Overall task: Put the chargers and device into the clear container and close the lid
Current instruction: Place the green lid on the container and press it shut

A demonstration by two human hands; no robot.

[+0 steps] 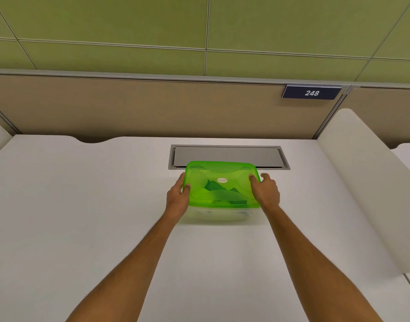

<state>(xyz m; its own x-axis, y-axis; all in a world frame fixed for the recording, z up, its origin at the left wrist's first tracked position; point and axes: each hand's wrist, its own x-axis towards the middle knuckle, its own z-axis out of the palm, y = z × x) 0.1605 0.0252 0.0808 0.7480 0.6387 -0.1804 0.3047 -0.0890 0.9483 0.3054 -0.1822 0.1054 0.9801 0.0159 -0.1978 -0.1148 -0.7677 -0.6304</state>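
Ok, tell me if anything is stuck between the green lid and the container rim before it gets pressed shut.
Nothing visible is. The green lid sits flat on the clear container, with the left hand and right hand on its two sides. Dark shapes show through the lid, inside the container; no cable sticks out.

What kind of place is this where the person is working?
Most likely an office cubicle or study carrel. A white desk has a built-in cable hatch, a beige partition panel rises behind it, and a number plate reading 248 marks the seat. Both hands hold a green-lidded container.
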